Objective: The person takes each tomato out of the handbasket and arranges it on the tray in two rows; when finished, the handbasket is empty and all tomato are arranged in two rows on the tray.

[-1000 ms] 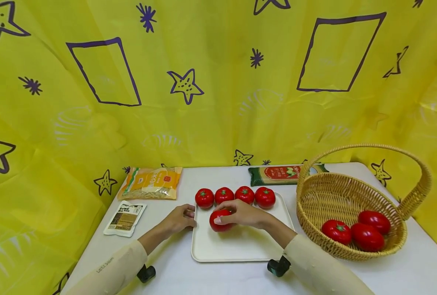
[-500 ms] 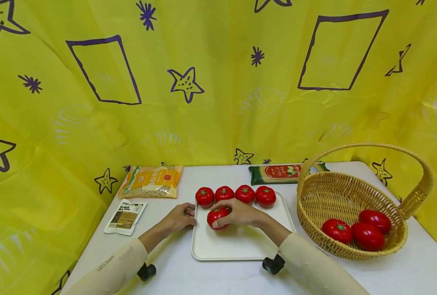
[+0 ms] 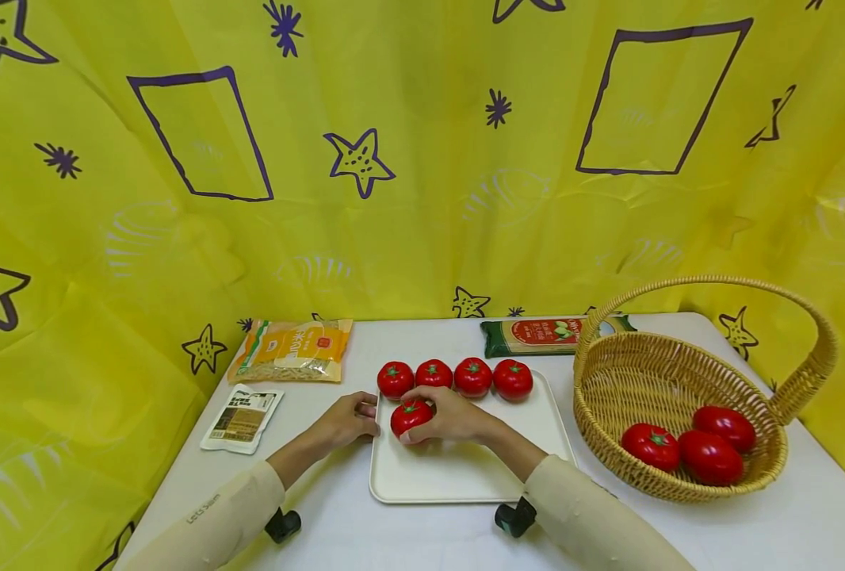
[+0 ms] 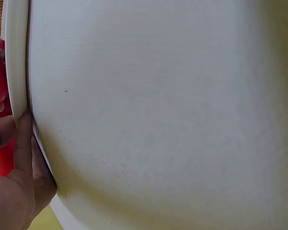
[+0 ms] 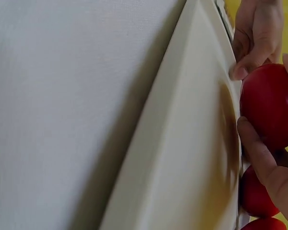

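Note:
My right hand (image 3: 449, 416) grips a red tomato (image 3: 410, 419) with a green stem top, over the left part of a white rectangular tray (image 3: 458, 480). In the right wrist view the thumb and fingers wrap that tomato (image 5: 268, 105) from both sides. At the tray's left edge my left hand (image 3: 346, 420) pinches the rim; the left wrist view has one fingertip inside and another along the outer side of the rim (image 4: 17, 62). Along the tray's far edge several tomatoes (image 3: 472, 377) stand in a row, just beyond the held one.
To the right stands a wicker basket (image 3: 594, 424) with a tall handle and three tomatoes (image 3: 651, 446) in it. A green pack of noodles (image 3: 537, 337) lies behind the tray. On the left lie an orange food bag (image 3: 294, 351) and a small white pouch (image 3: 242, 419).
My right hand has moved left with the tomato, bringing it nearer the tray's left edge, and its stem top now faces up in view. The left hand stays at the rim.

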The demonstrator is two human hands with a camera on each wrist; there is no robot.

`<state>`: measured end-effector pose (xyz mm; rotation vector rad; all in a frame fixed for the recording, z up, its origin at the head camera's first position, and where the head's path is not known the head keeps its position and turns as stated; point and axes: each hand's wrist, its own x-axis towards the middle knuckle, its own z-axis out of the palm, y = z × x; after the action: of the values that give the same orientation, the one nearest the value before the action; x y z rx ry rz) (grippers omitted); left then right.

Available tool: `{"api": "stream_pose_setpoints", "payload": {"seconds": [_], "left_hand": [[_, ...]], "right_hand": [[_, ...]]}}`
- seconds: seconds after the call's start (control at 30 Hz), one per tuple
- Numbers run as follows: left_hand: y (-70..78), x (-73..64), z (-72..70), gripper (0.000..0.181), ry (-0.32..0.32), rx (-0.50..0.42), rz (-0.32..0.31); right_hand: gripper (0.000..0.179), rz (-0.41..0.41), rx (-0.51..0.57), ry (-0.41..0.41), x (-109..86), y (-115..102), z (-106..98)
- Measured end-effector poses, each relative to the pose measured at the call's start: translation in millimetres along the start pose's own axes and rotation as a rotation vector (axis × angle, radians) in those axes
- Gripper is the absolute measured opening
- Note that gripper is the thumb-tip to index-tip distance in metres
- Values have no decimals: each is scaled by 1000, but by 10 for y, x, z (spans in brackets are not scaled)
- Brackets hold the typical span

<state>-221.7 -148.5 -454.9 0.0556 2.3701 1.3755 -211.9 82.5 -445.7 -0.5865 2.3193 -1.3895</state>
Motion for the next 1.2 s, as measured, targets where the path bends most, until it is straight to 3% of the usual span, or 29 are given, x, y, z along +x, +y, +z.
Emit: {"api": "stream_pose_setpoints", "payload": {"seconds": [0.47,1.03,1.2], "left_hand": [[-34,24,-9,53,-4,-25,2],[-3,20,-5,52,-11,-6,6],[-8,13,-2,52,-13,-11,-1]], "right_hand": [[62,-36,-46,31,59,-44,177],[62,31,37,93,72,-52,223],[64,35,52,79,64,-61,219]]}}
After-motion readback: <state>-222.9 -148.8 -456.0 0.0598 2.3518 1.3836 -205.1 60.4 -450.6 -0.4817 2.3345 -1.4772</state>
